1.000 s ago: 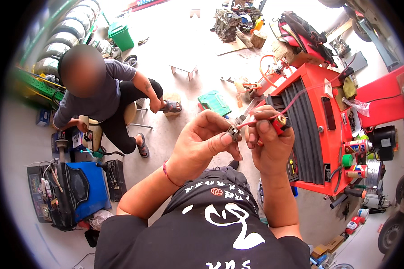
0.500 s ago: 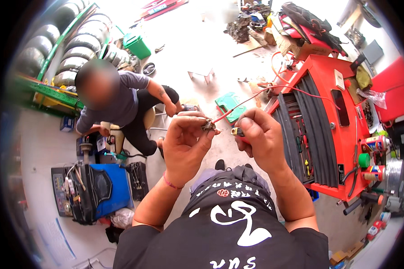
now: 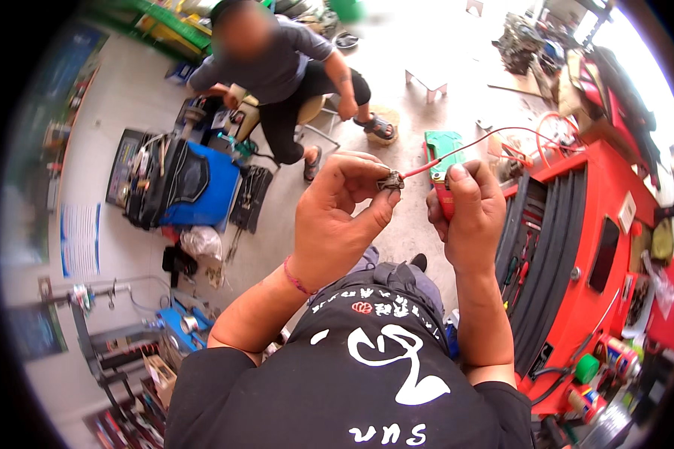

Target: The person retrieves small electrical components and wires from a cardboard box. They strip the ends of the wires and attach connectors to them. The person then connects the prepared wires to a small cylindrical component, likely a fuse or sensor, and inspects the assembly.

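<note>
Between the thumb and fingertips of my left hand (image 3: 337, 221) is a small, dirty metal terminal (image 3: 390, 180). From it a thin red wire (image 3: 494, 132) arcs away to the right, toward the tool cabinet. A thicker red sleeve (image 3: 421, 169) covers the wire near the terminal. My right hand (image 3: 473, 217) is closed around a small red lighter (image 3: 445, 200), its thumb on top; fingers hide most of it. The lighter is apart from the terminal and sleeve, and no flame shows.
A red tool cabinet (image 3: 577, 262) with an open drawer of tools stands close on my right. Beyond my hands a green case (image 3: 443, 142) lies on the floor. A person (image 3: 281, 67) sits at the far left, near a blue machine (image 3: 202, 183). Spray cans (image 3: 616, 354) stand beside the cabinet.
My view has turned, shifting the room in the picture. My hands have moved up and slightly right in the picture. The lighter's brassy tip, visible before, is now hidden by the right hand.
</note>
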Demonstrator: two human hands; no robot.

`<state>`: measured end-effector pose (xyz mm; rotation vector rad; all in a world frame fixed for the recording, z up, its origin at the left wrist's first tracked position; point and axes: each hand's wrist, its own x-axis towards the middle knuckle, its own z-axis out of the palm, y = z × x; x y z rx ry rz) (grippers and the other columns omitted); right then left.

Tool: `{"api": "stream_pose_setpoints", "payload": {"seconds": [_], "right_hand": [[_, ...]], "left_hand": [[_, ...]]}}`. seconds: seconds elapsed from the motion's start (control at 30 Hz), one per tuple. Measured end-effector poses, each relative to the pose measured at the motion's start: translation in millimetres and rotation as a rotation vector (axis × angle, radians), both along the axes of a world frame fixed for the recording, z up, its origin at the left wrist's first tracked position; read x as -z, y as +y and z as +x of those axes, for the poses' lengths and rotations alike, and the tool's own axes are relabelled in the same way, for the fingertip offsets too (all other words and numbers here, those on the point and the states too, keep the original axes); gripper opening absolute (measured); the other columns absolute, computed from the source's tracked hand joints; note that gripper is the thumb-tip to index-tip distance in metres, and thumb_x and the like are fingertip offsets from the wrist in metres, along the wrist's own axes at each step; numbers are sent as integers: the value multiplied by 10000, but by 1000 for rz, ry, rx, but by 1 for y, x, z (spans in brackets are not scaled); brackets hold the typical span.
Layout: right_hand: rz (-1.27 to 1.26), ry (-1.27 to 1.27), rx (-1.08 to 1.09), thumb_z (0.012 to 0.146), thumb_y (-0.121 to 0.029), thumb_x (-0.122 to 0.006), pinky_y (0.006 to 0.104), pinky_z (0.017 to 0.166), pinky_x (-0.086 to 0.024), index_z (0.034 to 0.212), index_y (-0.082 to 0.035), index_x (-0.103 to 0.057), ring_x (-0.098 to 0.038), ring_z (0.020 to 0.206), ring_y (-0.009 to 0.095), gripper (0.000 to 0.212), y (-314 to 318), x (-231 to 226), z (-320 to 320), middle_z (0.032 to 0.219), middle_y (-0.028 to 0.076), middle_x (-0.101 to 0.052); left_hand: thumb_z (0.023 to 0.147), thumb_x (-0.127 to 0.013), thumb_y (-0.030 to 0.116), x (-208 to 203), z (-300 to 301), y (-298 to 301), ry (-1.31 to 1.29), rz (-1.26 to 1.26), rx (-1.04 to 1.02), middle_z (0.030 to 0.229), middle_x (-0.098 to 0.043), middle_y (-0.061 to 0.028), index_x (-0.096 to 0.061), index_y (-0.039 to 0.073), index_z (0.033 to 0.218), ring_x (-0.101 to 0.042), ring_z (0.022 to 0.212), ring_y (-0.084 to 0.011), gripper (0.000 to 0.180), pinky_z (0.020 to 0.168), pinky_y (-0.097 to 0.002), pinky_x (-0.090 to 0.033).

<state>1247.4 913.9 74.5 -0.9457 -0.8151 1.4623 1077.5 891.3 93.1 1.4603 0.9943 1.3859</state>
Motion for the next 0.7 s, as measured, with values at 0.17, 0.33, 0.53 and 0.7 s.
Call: {"api": "stream_pose_setpoints", "payload": {"seconds": [0.17,0.33,0.53,0.7], "right_hand": [[17,-54,-134,981,-293,-598,202,388,-304,857,-57,-497,-433,428,54,285,-4,-7,-27,588,43,-559],[69,-102,-265,988,-300,-592,200,393,-309,854,-58,-495,-451,440,59,294,-16,-15,-80,603,45,-567],[174,-187,-454,1003,-306,-576,194,408,-315,878,-61,-491,-469,460,55,288,-45,-22,-170,619,34,-574],[195,-82,-447,952,-360,-652,190,408,-296,1040,-6,-524,-429,465,46,388,-76,-21,-265,675,13,-551]], "left_hand": [[884,-654,-97,-2,-25,-31,11,-12,-154,1144,-542,-102,-516,-20,1135,-620,991,-153,296,868,-343,-593],[890,-653,-76,-6,-69,-67,-92,-57,-278,1087,-568,-98,-520,-28,1127,-640,957,-162,275,859,-331,-581],[945,-650,94,-14,-152,-116,-541,-269,-210,940,-627,-136,-526,-43,1101,-679,775,-196,242,684,-393,-619],[949,-636,213,-12,-247,-163,-721,-342,-226,902,-656,-149,-518,8,1090,-676,685,-233,275,645,-438,-610]]}}
